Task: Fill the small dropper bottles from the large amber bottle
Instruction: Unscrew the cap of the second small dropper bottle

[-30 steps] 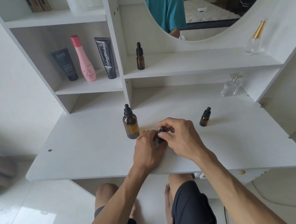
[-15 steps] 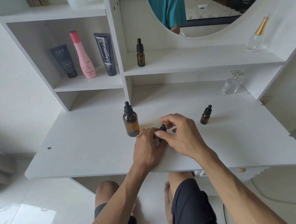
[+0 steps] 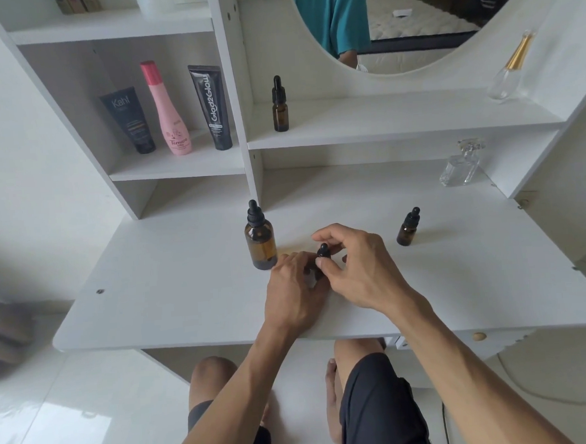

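The large amber bottle stands upright on the white desk, its black dropper cap on. Just right of it my left hand wraps a small dropper bottle, whose body is hidden by my fingers. Its black dropper cap pokes up between my hands, and my right hand pinches it with thumb and fingers. A second small amber dropper bottle stands capped to the right. A third one stands on the shelf above.
On the left shelf stand a dark tube, a pink bottle and a black tube. A clear glass bottle sits at the desk's back right, and a gold-capped one on the upper shelf. A round mirror hangs above.
My right hand's fingers have shifted around the small bottle's cap, which now shows more between my hands. The left hand stays on the bottle's body.
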